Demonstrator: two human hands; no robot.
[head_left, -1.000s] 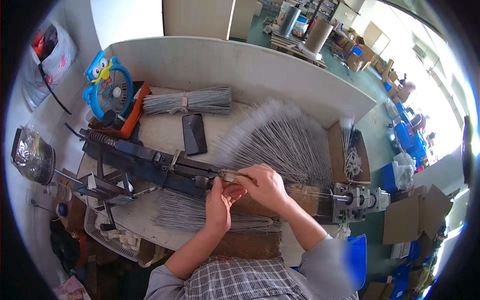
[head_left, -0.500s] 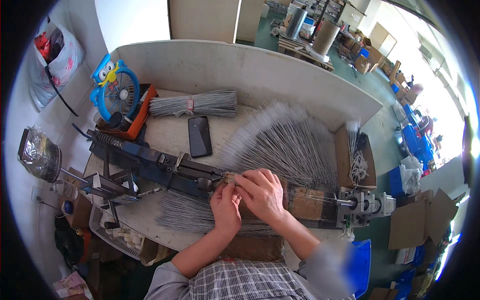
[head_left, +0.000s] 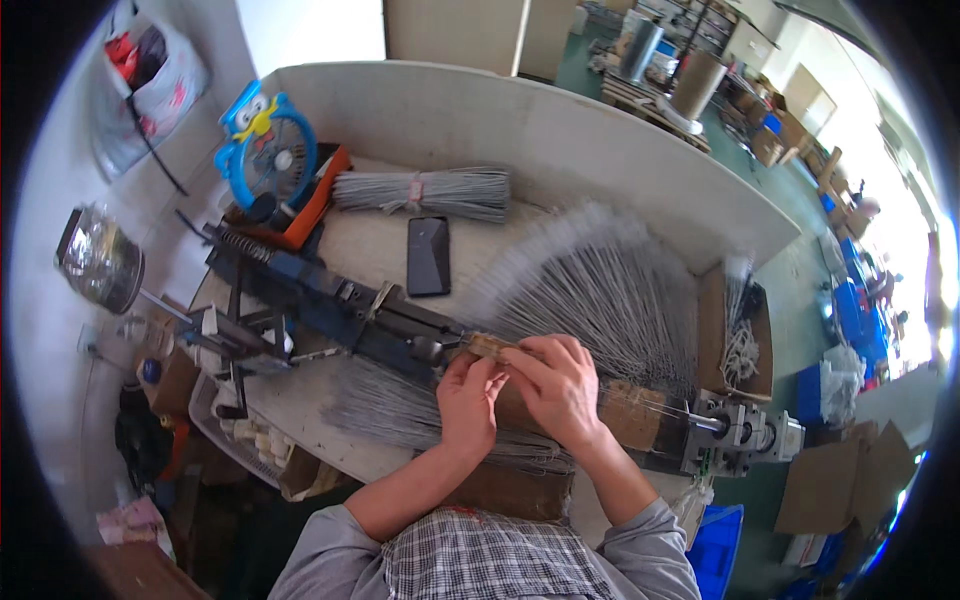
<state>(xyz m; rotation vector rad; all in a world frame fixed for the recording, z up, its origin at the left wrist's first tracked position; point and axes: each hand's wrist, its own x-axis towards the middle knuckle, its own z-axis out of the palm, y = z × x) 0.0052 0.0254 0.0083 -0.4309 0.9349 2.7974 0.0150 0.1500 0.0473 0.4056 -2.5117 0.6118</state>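
Observation:
My left hand (head_left: 468,402) and my right hand (head_left: 557,388) meet over a long dark bench machine (head_left: 365,335), beside a small tan block (head_left: 487,346) at the end of its rail. Thumb and fingers are pinched together on both hands; whatever lies between the fingertips is too small to make out. To the right of my right hand, thin wires (head_left: 650,404) run above a brown-covered section (head_left: 628,412) to a metal spindle (head_left: 706,422). A fan of thin grey wires (head_left: 610,290) lies behind my hands, and more grey wires (head_left: 385,408) lie in front of the machine.
A tied wire bundle (head_left: 450,196) and a black phone (head_left: 429,257) lie toward the back. At left stand a blue toy-shaped fan (head_left: 236,158), an orange tray (head_left: 327,200) and a lamp (head_left: 100,262). A cardboard box (head_left: 712,330) holds wires at right. A raised panel (head_left: 520,115) borders the table.
The view has shifted, so the bench appears farther right and slightly higher. My hands stay by the tan block, more of which now shows; their fingertips look slightly farther apart.

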